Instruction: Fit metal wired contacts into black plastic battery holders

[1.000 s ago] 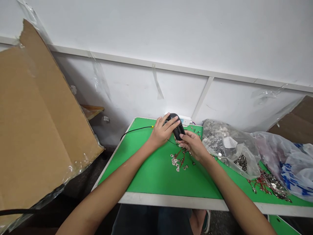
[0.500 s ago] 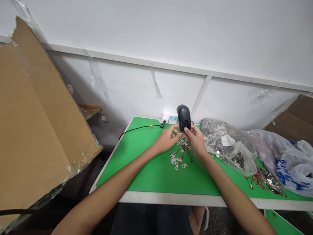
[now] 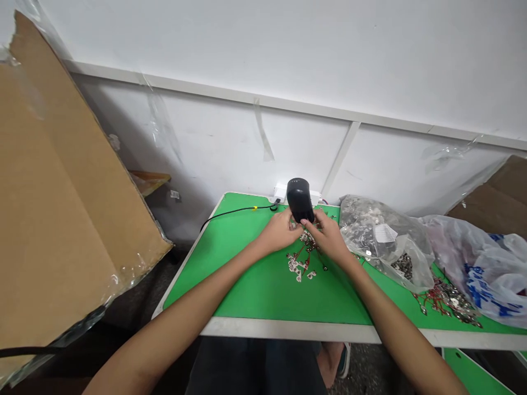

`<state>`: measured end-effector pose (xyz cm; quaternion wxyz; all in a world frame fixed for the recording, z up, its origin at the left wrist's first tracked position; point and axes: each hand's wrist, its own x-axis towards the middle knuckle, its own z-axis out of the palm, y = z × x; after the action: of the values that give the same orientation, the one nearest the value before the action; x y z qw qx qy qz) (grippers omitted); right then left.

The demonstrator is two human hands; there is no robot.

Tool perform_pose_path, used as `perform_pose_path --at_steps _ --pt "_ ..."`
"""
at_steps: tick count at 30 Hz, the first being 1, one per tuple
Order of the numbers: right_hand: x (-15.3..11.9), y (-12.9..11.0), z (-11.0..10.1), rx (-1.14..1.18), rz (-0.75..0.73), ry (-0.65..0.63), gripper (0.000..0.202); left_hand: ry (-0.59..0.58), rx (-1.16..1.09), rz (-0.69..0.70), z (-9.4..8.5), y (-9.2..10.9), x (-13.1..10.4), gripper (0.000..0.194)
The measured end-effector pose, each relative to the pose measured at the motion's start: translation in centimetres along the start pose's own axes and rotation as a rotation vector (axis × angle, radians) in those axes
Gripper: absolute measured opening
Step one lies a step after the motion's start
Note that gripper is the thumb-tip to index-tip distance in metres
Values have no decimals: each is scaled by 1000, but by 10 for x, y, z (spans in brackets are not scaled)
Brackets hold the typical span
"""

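Note:
A black rounded device [image 3: 300, 198] stands upright above the green table [image 3: 255, 291], held from below by both hands. My left hand [image 3: 280, 230] has its fingers closed at the device's lower left side. On the lower right, my right hand [image 3: 328, 236] grips it with the thumb across its bottom edge. Small metal pieces with red wires [image 3: 302, 262] lie loosely on the table beneath and in front of the hands.
A clear plastic bag [image 3: 366, 225] of parts lies right of my hands, beside a white bag [image 3: 489, 269] and more wired metal pieces [image 3: 448, 300]. A large cardboard box [image 3: 61, 197] stands left. A black cable [image 3: 234, 211] crosses the table's back left, near a white power strip [image 3: 280, 192].
The black device has moved slightly left and turned, hiding the open-looking lower part seen before. My right hand has shifted left with it, and my left hand is closer against its side.

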<state>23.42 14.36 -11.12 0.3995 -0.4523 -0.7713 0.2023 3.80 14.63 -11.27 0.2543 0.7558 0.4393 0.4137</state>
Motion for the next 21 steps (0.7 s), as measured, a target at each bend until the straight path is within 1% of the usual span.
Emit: perform_pose_path --at_steps 3,7,13,15,19,21 --pt "-2 3 2 -72 -22 -52 35 -11 69 46 -1 2 -3 32" --pt "-4 8 6 -45 -33 -120 34 -9 127 62 0 2 -4 31" --pt "-5 12 -2 -38 -94 -260 36 -57 103 38 -2 6 -3 29" --pt "-5 10 -5 -97 -76 -275 36 -76 103 23 -3 7 -3 29" --pt "-6 2 -9 -313 -21 -281 35 -89 101 17 -3 8 -4 26" --pt "-5 -2 -10 -398 -17 -271 34 -92 103 22 -3 7 -4 27"
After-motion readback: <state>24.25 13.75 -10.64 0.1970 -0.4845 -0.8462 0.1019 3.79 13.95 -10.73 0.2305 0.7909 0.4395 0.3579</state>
